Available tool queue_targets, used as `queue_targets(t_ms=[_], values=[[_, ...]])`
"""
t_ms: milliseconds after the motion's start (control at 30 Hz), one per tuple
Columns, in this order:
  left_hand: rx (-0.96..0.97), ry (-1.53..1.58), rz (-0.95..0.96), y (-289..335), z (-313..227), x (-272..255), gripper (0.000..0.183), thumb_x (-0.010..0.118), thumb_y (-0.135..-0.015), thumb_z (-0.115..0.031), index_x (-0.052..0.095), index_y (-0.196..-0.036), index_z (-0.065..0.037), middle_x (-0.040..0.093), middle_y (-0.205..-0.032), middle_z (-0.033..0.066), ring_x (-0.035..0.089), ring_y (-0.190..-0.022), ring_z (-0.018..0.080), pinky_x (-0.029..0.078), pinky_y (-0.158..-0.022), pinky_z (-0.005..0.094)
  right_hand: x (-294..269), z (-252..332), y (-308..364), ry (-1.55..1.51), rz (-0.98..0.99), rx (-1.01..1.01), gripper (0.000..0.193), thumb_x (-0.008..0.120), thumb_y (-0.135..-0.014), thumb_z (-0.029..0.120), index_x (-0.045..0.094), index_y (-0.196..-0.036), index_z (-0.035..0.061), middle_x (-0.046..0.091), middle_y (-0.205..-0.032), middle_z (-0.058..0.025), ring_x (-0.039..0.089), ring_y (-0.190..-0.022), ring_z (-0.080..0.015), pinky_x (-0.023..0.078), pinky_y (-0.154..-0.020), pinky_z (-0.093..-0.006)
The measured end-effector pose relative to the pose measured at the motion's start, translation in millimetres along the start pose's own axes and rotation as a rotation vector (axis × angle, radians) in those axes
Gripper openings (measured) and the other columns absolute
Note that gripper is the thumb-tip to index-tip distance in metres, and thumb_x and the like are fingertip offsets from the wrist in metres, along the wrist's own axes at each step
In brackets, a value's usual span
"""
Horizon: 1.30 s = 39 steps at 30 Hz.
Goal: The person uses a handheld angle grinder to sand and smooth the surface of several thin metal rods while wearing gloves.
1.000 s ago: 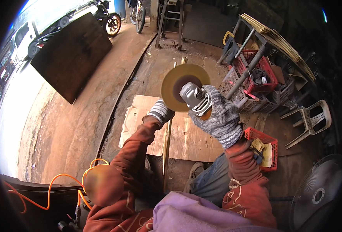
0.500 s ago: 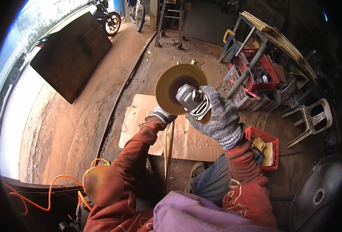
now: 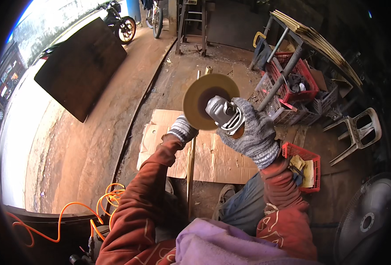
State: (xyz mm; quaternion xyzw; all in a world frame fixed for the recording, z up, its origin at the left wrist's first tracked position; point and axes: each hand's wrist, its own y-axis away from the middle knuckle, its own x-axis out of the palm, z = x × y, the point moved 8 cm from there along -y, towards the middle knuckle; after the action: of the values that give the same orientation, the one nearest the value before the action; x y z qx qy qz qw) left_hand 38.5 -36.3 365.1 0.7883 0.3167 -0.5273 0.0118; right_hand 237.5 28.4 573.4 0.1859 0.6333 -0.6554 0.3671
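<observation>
My right hand (image 3: 253,132), in a grey knitted glove, is wrapped round the body of an angle grinder (image 3: 224,114). The grinder carries a large tan disc (image 3: 192,104), which hides part of what lies behind it. Just left of the disc, my left hand (image 3: 182,129), in a striped grey glove, closes on a long brass-coloured rod (image 3: 190,165); its fingertips are behind the disc. That rod runs down between my legs, and a brass-coloured end (image 3: 208,70) shows beyond the disc. A cardboard sheet (image 3: 230,163) lies flat beneath both hands.
On the right are a red basket (image 3: 317,176) with papers, a plastic chair (image 3: 358,134), a fan (image 3: 366,222), stacked crates (image 3: 301,81) and a rack bearing long rods (image 3: 319,37). At left, a dark board (image 3: 83,68) leans near a motorcycle (image 3: 125,30); an orange hose (image 3: 67,204) coils below.
The grinder and my right hand have shifted slightly right. My left hand has moved a little up, beside the disc. A vehicle at the far left has gone from view.
</observation>
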Motion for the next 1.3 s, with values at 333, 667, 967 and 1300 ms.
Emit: queue_targets(t_ms=[333, 667, 967, 1300], values=[[0.024, -0.034, -0.045, -5, -5, -2, 0.016, 0.061, -0.087, -0.015, 0.075, -0.087, -0.007, 0.071, -0.077, 0.0179, 0.069, -0.071, 0.0372, 0.055, -0.064, 0.0448, -1, -6, -3, -0.013, -0.019, -0.014, 0.075, 0.087, -0.075, 0.036, 0.05, -0.136, 0.0099, 0.069, -0.117, -0.0181, 0.071, -0.1, -0.0387, 0.06, -0.083, -0.0446], [0.038, -0.02, -0.032, -5, -6, 1, 0.017, 0.06, -0.087, -0.015, 0.074, -0.093, -0.007, 0.073, -0.083, 0.0173, 0.069, -0.076, 0.0375, 0.056, -0.066, 0.0448, 3, -6, -4, -0.042, -0.016, -0.016, 0.075, 0.086, -0.076, 0.035, 0.051, -0.136, 0.0083, 0.069, -0.116, -0.0185, 0.07, -0.102, -0.039, 0.059, -0.086, -0.0445], [0.0, -0.033, 0.06, -6, -8, 2, 0.018, 0.061, -0.088, -0.017, 0.074, -0.096, -0.008, 0.073, -0.086, 0.0181, 0.07, -0.078, 0.0383, 0.056, -0.069, 0.0458, 0, 0, -6, -0.014, 0.034, 0.011, 0.071, 0.085, -0.078, 0.033, 0.05, -0.134, 0.0068, 0.068, -0.115, -0.0198, 0.07, -0.101, -0.0386, 0.059, -0.086, -0.0447], [0.002, 0.045, -0.025, -7, 3, 14, 0.019, 0.059, -0.088, -0.016, 0.073, -0.099, -0.008, 0.073, -0.09, 0.0203, 0.07, -0.083, 0.0413, 0.057, -0.072, 0.0466, 3, 14, -8, 0.083, 0.077, -0.003, 0.077, 0.087, -0.075, 0.035, 0.049, -0.136, 0.0093, 0.067, -0.119, -0.0173, 0.072, -0.096, -0.0384, 0.06, -0.083, -0.0456]])
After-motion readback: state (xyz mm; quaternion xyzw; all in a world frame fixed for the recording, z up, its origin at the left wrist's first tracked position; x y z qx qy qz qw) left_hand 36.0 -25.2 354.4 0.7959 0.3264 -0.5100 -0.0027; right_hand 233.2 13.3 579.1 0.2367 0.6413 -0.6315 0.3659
